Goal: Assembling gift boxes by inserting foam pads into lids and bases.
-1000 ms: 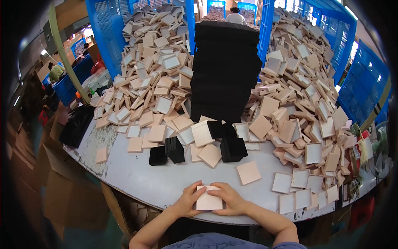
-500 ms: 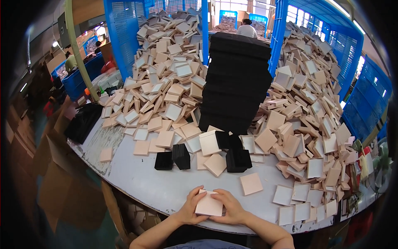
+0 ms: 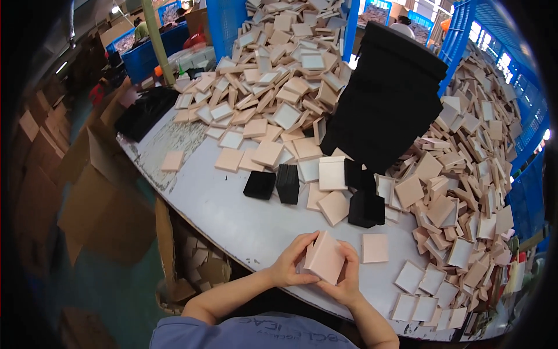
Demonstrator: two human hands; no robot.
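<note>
Between both hands, over the table's near edge, is a pale pink square box [image 3: 326, 260], tilted so that one narrow side faces left. My left hand [image 3: 294, 263] grips it from the left, thumb low and fingers at the upper edge. On the opposite side my right hand [image 3: 347, 273] is closed round it. A single pale square box [image 3: 375, 248] lies flat just right of my right hand. Beyond the hands stand small stacks of black square pads [image 3: 288, 184], with another black stack [image 3: 366, 207] further right.
A tall leaning black stack [image 3: 386, 96] rises behind them. Heaps of pale boxes [image 3: 279, 75] spread on both sides, spilling from blue crates [image 3: 229, 29]. Several open, white-lined boxes [image 3: 410, 276] lie at the right. Below the table's left edge stands a cardboard carton [image 3: 165, 250] holding pale pieces.
The box has been tipped up from nearly flat to a steep tilt, still in both hands. My view has turned, so the table and heaps appear shifted and slanted.
</note>
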